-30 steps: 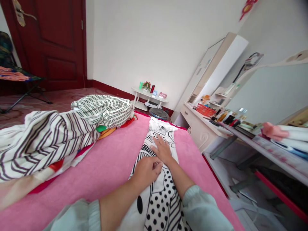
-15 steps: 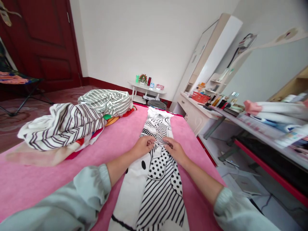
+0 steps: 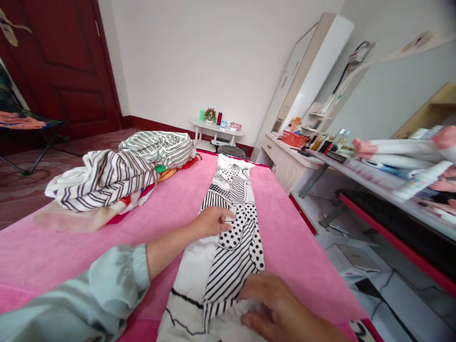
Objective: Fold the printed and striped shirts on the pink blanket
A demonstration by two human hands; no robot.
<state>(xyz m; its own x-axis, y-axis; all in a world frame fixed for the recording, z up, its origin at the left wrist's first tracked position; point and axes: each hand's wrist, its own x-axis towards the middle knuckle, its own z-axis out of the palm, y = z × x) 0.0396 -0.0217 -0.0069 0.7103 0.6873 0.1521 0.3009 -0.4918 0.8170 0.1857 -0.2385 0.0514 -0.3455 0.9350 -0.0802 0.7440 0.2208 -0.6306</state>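
Note:
A long folded garment or cloth in white with black stripes, dots and line drawings lies lengthwise on the pink bed cover. My left hand rests on its middle, the fingers loosely bent and apart with the thumb below them. Low in the view, my right hand is over the near part of the cloth by its right edge. Its thumb and fingers are spread, and I see no cloth pinched between them. The nearest end of the cloth runs out of the picture.
Striped white clothes are heaped at the left of the bed. A low white shelf and round dark stool stand beyond the bed's far end. On the right are a dressing table and a black-topped bench.
My right hand has come from beside my left hand down toward me, along the cloth. My left hand stays near the middle of the cloth. The camera view has shifted slightly.

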